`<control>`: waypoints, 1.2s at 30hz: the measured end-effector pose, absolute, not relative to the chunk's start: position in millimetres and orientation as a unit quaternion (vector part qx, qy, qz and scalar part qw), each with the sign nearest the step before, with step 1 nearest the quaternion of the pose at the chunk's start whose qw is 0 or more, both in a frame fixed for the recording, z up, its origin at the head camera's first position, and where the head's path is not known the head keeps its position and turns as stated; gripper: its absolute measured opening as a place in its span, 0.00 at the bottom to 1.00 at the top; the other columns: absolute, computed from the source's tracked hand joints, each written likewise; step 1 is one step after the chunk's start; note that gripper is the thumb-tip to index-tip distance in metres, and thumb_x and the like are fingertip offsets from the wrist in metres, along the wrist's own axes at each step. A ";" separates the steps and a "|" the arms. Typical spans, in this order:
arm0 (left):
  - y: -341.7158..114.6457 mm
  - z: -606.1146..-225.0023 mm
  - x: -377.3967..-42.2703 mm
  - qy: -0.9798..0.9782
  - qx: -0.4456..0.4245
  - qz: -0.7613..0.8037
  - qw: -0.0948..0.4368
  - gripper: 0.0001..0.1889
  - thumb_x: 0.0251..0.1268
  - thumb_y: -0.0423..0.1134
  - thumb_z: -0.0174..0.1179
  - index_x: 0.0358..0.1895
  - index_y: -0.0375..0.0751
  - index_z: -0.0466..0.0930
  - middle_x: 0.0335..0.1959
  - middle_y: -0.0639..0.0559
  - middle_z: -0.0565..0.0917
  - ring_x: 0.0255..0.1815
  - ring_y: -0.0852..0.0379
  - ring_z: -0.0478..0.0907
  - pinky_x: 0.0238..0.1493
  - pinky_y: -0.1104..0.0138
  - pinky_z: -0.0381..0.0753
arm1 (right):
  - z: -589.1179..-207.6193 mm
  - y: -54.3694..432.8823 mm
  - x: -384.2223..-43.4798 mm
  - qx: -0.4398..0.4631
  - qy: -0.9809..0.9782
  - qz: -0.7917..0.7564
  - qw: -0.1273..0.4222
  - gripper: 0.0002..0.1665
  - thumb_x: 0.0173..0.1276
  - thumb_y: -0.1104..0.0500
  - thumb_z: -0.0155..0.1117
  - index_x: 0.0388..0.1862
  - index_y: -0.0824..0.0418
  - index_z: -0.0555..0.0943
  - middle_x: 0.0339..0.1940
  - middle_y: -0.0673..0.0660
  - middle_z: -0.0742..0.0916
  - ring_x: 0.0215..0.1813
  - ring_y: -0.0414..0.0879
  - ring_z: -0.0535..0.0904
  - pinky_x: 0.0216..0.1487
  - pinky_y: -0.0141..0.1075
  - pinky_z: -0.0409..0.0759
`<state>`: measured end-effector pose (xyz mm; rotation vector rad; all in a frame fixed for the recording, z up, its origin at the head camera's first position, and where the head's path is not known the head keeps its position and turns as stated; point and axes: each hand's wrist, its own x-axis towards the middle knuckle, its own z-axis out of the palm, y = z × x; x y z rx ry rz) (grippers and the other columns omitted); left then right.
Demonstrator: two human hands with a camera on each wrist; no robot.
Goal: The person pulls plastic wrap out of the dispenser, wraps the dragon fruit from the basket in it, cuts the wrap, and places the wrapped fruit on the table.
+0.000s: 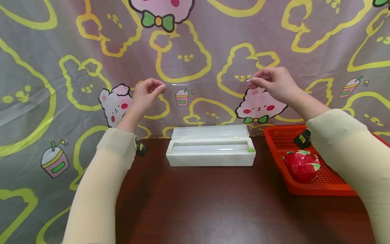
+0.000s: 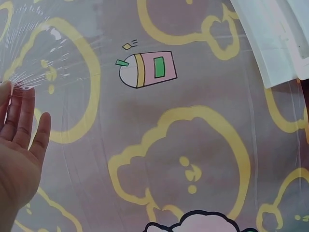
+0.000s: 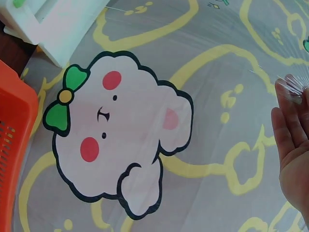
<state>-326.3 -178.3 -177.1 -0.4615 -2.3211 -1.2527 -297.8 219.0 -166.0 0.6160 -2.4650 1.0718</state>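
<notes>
A sheet of clear plastic wrap point(image 1: 186, 84) point(image 2: 41, 53) stretches between my raised hands, taut and creased toward the fingertips. My left hand point(image 1: 144, 96) pinches one end between thumb and fingers; the opposite end is pinched by my right hand point(image 1: 275, 83). Lower down, behind the hands on the table, stands a white cling film dispenser box point(image 1: 211, 160). Its translucent lid point(image 1: 210, 132) is raised, a roll of film point(image 1: 210, 148) lies inside, and a small green piece point(image 1: 250, 150) sits at the slot's right end. The sheet's lower edge is hard to make out.
On the right, a red plastic basket point(image 1: 290, 189) holds a red dragon fruit point(image 1: 300, 167), below my right forearm. A dark brown table point(image 1: 195, 203) carries both box and basket. Behind them hangs a grey cloth point(image 1: 213, 40) with cartoon prints.
</notes>
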 end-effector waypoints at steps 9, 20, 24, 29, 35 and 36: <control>-177.8 -172.7 -322.8 -0.825 -0.170 -0.481 0.243 0.13 0.67 0.43 0.62 0.46 0.36 0.80 0.40 0.46 0.83 0.44 0.53 0.79 0.47 0.70 0.77 | -158.7 218.8 -293.9 0.211 -0.876 0.382 0.204 0.16 0.70 0.56 0.62 0.47 0.68 0.82 0.38 0.58 0.89 0.37 0.29 0.82 0.37 0.23 0.75; -176.2 -166.3 -318.9 -0.813 -0.172 -0.497 0.250 0.11 0.66 0.42 0.62 0.44 0.39 0.81 0.39 0.48 0.83 0.43 0.55 0.79 0.41 0.72 0.77 | -153.3 220.3 -292.7 0.214 -0.863 0.403 0.217 0.15 0.70 0.58 0.64 0.45 0.70 0.82 0.33 0.51 0.89 0.36 0.31 0.83 0.39 0.21 0.76; -176.4 -162.9 -318.6 -0.807 -0.186 -0.504 0.246 0.10 0.66 0.41 0.63 0.44 0.38 0.81 0.38 0.47 0.83 0.43 0.53 0.79 0.42 0.72 0.77 | -150.8 220.6 -290.5 0.213 -0.864 0.401 0.218 0.15 0.70 0.58 0.63 0.45 0.70 0.81 0.34 0.50 0.89 0.36 0.32 0.83 0.40 0.21 0.76; -176.6 -157.7 -317.9 -0.804 -0.193 -0.508 0.243 0.11 0.66 0.42 0.63 0.43 0.39 0.82 0.38 0.47 0.83 0.42 0.56 0.79 0.48 0.70 0.77 | -146.7 221.1 -287.9 0.214 -0.866 0.394 0.222 0.15 0.70 0.57 0.63 0.45 0.70 0.82 0.33 0.49 0.88 0.35 0.31 0.82 0.41 0.21 0.76; -175.6 -152.5 -317.2 -0.793 -0.207 -0.512 0.256 0.09 0.66 0.38 0.62 0.42 0.35 0.81 0.34 0.49 0.83 0.38 0.56 0.80 0.44 0.71 0.78 | -141.2 220.6 -286.4 0.219 -0.862 0.398 0.225 0.16 0.71 0.57 0.62 0.44 0.70 0.82 0.31 0.47 0.88 0.34 0.31 0.82 0.40 0.21 0.76; -175.6 -151.8 -317.0 -0.791 -0.209 -0.514 0.257 0.10 0.66 0.38 0.62 0.42 0.34 0.81 0.34 0.50 0.83 0.38 0.56 0.80 0.43 0.71 0.78 | -140.4 220.6 -286.6 0.221 -0.860 0.401 0.225 0.15 0.71 0.57 0.62 0.44 0.70 0.82 0.31 0.46 0.88 0.34 0.31 0.82 0.39 0.21 0.75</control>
